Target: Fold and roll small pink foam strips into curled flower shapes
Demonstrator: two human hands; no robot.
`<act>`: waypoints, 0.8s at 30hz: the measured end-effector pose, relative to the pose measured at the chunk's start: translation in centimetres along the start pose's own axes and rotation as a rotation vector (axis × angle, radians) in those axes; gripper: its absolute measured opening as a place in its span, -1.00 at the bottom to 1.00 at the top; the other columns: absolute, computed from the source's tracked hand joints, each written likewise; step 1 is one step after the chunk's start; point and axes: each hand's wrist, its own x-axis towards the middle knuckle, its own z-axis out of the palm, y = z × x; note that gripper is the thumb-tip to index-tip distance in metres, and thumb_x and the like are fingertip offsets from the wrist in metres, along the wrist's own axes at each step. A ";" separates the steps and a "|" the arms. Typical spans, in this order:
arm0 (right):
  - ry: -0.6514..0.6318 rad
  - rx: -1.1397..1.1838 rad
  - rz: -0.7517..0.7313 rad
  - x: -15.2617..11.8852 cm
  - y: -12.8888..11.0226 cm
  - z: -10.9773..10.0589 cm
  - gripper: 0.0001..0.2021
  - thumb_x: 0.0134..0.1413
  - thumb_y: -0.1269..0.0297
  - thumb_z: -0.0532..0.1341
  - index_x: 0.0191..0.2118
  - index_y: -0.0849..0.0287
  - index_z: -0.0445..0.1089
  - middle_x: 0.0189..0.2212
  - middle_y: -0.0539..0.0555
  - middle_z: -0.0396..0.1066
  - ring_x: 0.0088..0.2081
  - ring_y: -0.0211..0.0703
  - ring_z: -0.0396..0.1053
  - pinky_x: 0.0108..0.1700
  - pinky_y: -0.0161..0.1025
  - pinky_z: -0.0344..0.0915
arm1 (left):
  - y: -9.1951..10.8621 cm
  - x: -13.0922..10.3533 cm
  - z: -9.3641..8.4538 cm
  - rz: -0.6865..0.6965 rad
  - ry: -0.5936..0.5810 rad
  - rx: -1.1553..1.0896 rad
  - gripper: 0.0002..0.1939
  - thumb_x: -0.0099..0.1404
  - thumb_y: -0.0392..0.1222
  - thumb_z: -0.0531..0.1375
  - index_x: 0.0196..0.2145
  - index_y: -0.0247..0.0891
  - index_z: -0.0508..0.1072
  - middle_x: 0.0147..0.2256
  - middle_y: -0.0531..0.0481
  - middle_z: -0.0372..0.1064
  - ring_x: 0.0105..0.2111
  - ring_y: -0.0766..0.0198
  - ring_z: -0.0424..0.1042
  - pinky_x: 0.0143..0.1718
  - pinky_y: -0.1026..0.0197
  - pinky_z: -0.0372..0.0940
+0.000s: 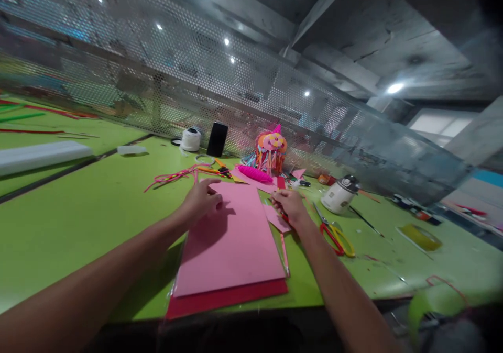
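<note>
A sheet of pink paper (236, 243) lies in front of me, on top of a red sheet (231, 301) that shows along the near edge. My left hand (199, 203) is over the far left part of the pink sheet, thumb and index finger apart, holding nothing I can see. Just right of the stack, my right hand (291, 205) has its fingers curled together; what they grip, if anything, is hidden. Beneath it are a cut piece of pink paper (275, 218) and something red, partly covered. Scissors (334, 238) with red and yellow handles lie to its right.
Behind the paper are a fringed, colourful doll-like craft (272, 149), a bright pink yarn bundle (255, 174), a dark phone (217, 139) and a white roll (190, 140). A white bottle (340, 194) stands right. Pink cords (176, 177) lie left. A perforated metal screen (188, 75) bounds the green table.
</note>
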 end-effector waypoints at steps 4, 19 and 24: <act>-0.114 -0.203 -0.031 0.9 -0.3 -1.6 -0.88 -0.22 0.37 0.24 -0.64 0.28 0.36 -0.69 -0.02 0.29 -0.60 -0.34 0.20 -0.52 -0.38 0.09 | -1.2 1.1 -0.7 0.021 0.022 0.186 -0.47 0.00 -0.30 0.18 0.00 -0.32 0.34 -0.51 -0.01 0.43 -0.61 0.27 0.36 -0.59 0.29 0.18; 0.122 -0.804 -0.217 -4.5 3.1 -2.7 -0.62 0.18 0.26 -0.01 -0.57 0.25 0.37 -0.62 0.05 0.30 -0.57 -0.27 0.15 -0.49 -0.32 0.00 | -2.3 2.9 -2.5 0.092 0.025 0.692 -0.63 0.03 -0.10 0.17 -0.19 -0.28 0.48 -0.35 -0.15 0.48 -0.35 0.05 0.43 -0.40 0.20 0.20; 0.315 -0.733 -0.305 -3.7 0.3 -1.8 -0.63 0.19 0.23 -0.02 -0.56 0.24 0.31 -0.61 0.02 0.23 -0.53 -0.26 0.14 -0.46 -0.32 0.06 | 0.1 0.9 -1.6 0.237 0.194 0.497 -0.68 0.09 0.03 0.16 -0.38 -0.29 0.50 -0.27 -0.22 0.44 -0.15 -0.05 0.36 -0.21 0.13 0.21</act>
